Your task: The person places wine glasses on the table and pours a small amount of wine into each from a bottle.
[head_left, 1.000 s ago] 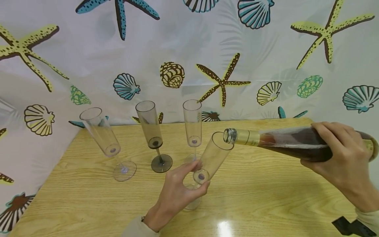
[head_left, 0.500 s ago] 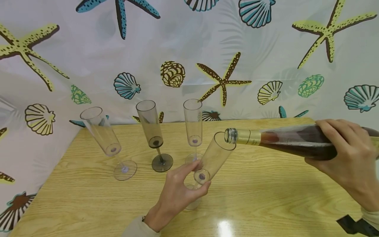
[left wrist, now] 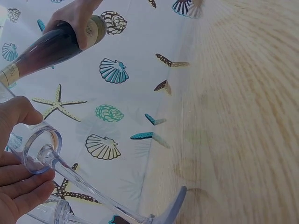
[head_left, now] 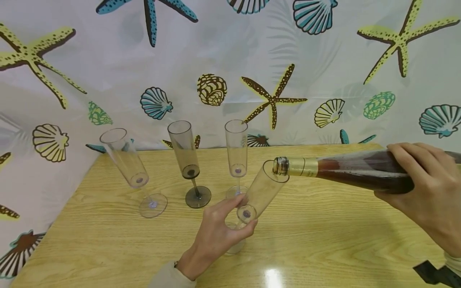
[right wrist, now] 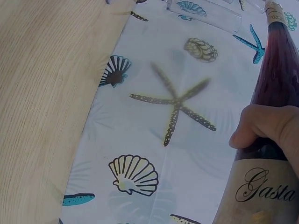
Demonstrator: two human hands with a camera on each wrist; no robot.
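My left hand [head_left: 216, 232] grips a clear champagne flute [head_left: 260, 194] low on its bowl, thumb on one side and fingers on the other. The flute leans to the right, and no liquid shows in it. My right hand [head_left: 428, 188] holds a dark wine bottle [head_left: 363, 170] round its body, lying nearly level with its mouth at the flute's rim. Dark red liquid shows inside the bottle, short of its gold-wrapped neck. In the right wrist view the cream label [right wrist: 266, 184] is visible below the hand. The left wrist view has the flute's stem [left wrist: 93, 187] and foot.
Behind the left hand stand a clear flute [head_left: 124, 160], a smoky grey flute [head_left: 183, 150] and another clear flute [head_left: 236, 148] on the wooden table [head_left: 324, 240]. A shell-and-starfish cloth [head_left: 216, 52] hangs along the table's back edge.
My right hand and the bottle's body have shifted slightly right, and the bottle's base end has risen behind the hand. The mouth stays at the rim; the left hand barely moves.
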